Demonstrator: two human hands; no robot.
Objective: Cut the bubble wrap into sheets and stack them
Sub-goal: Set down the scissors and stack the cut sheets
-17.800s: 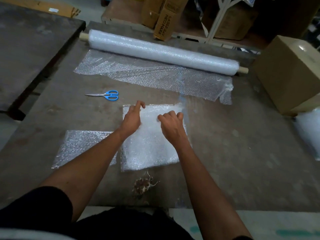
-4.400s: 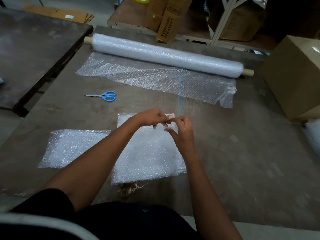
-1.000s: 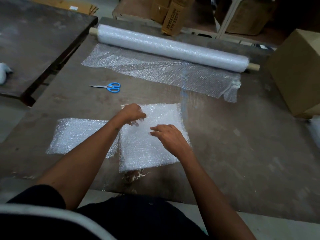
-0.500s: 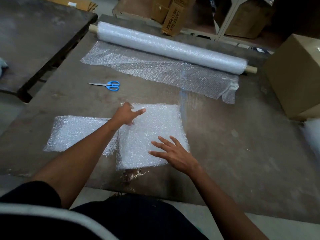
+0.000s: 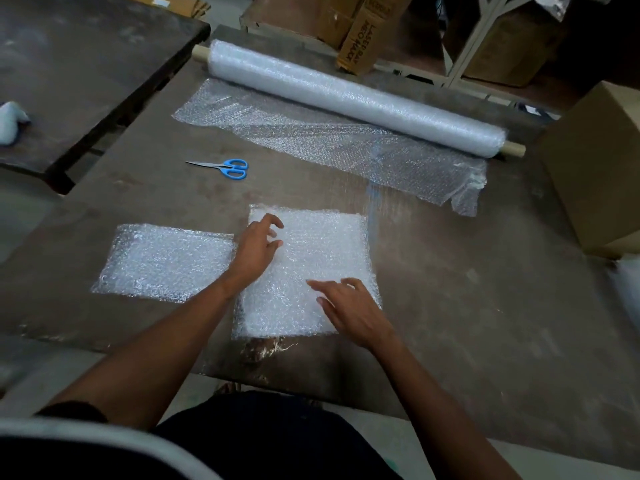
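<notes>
On table (image 5: 450, 306): 1 roll (image 5: 353, 97), 1 scissors (image 5: 231, 167), 2 sheet piles (image 5: 311, 244).

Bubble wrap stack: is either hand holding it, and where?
Nothing is gripped. The left hand and right hand lie loosely open over the stack; contact cannot be told.

right hand (image 5: 353, 315) fingers curled, left hand (image 5: 258, 249) shifted

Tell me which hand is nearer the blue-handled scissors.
Left. The left hand lies just below the blue-handled scissors; the right hand is farther, down to their right.
</notes>
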